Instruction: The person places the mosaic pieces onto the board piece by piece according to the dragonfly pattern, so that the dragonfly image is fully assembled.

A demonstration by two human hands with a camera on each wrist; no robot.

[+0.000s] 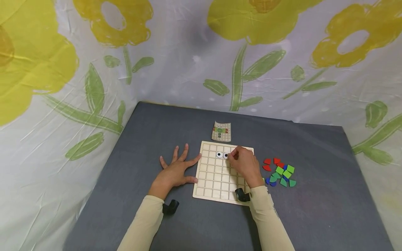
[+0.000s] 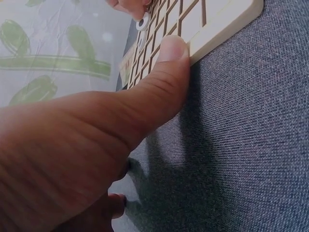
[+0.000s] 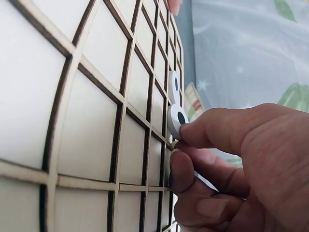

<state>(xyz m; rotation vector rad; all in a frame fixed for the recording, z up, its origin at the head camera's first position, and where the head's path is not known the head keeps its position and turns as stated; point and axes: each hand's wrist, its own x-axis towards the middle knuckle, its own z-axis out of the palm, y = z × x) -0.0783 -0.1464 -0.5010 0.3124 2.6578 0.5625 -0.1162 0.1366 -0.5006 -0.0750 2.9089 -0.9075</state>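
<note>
A wooden grid board (image 1: pixel 208 174) lies on the table. Two round white eye pieces with black pupils sit side by side in its upper rows, the left eye piece (image 1: pixel 219 154) standing free of any finger. My right hand (image 1: pixel 246 164) pinches the right eye piece (image 3: pixel 177 121) at its edge between thumb and curled fingers. Spread fingers mark my left hand (image 1: pixel 176 172), whose thumb (image 2: pixel 171 58) and index fingertip touch the board's left edge. The underside of the right eye piece is hidden in the right wrist view.
Beyond the board lies a small pattern card (image 1: pixel 221 131) with a coloured figure on a grid. To the right are scattered red pieces (image 1: pixel 267 168), green squares (image 1: pixel 287 174), dark green quarter-rounds (image 1: pixel 292 183) and blue pieces (image 1: pixel 273 183). A flowered curtain (image 1: pixel 188 69) hangs behind the table.
</note>
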